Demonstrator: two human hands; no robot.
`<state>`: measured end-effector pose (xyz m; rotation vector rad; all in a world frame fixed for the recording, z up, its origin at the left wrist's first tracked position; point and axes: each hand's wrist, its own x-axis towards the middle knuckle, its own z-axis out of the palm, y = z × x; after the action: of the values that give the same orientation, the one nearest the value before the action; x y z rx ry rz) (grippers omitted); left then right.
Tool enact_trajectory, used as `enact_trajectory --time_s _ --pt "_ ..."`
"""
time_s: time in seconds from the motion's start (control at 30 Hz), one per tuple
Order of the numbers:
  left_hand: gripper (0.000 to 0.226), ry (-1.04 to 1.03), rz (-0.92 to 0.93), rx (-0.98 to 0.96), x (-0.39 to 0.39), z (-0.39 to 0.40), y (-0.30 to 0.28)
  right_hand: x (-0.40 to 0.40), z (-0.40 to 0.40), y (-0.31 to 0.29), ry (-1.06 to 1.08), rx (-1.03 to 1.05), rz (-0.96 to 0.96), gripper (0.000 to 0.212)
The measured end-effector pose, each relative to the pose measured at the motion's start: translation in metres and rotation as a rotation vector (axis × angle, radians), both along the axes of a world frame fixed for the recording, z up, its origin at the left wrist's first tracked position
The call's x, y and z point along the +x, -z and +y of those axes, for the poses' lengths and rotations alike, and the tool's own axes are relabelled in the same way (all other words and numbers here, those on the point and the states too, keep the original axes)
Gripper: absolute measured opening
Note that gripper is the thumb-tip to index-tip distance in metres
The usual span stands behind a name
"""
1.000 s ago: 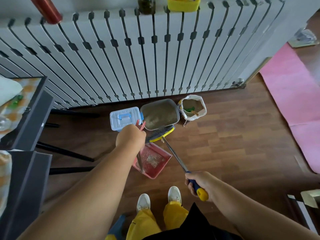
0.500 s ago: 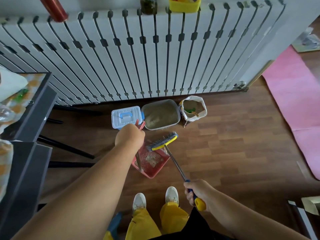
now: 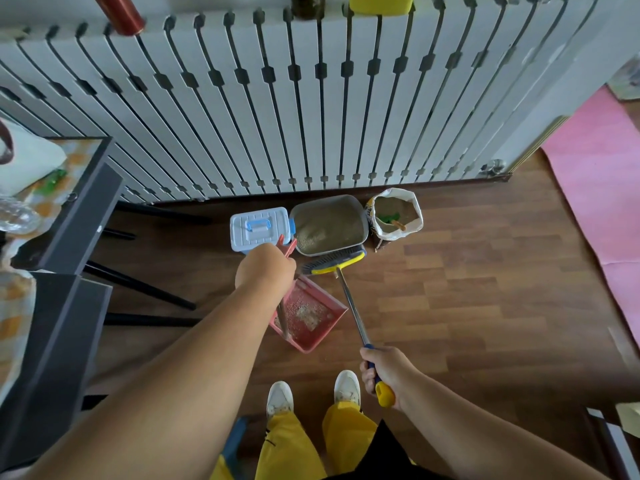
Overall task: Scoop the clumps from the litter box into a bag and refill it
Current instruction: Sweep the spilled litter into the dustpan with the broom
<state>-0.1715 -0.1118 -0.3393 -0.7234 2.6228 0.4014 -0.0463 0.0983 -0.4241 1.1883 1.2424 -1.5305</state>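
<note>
A grey litter box [image 3: 360, 216] filled with brown litter stands on the floor by the white railing. To its right sits an open white bag [image 3: 415, 216] holding litter and a scoop. My left hand [image 3: 265, 268] grips the upright handle of a red dustpan [image 3: 329, 323], which rests on the floor with spilled litter in it. My right hand [image 3: 386, 372] holds the blue and yellow handle of a broom [image 3: 336, 265]. The broom's head lies against the front edge of the litter box.
A small white plastic case with a blue handle [image 3: 259, 228] stands left of the litter box. Dark tables and chair legs [image 3: 69, 271] crowd the left side. A pink mat [image 3: 602, 188] covers the floor at the right. My white shoes [image 3: 280, 398] are just behind the dustpan.
The broom head swept back toward the dustpan, then moved forward again to the litter box's front edge. My left hand kept the dustpan in place.
</note>
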Motion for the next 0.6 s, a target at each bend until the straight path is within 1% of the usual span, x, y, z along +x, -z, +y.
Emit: enact_trajectory --time_s 0.13,0.3,0.5,0.6 --pt "0.017 0.006 -0.002 0.002 -0.003 0.002 -0.001 0.004 -0.009 0.008 -0.021 0.028 0.017 0.011" --pt "0.017 0.025 0.009 -0.018 -0.007 -0.006 0.000 0.006 -0.024 0.016 0.009 -0.003 0.023 0.008" --pt "0.016 0.035 0.014 -0.004 -0.013 -0.012 0.002 -0.020 -0.048 0.030 0.030 -0.016 0.051 0.006" --pt "0.015 0.049 0.017 0.000 -0.017 -0.011 0.002 -0.034 -0.069 0.036 0.069 -0.074 0.034 0.008"
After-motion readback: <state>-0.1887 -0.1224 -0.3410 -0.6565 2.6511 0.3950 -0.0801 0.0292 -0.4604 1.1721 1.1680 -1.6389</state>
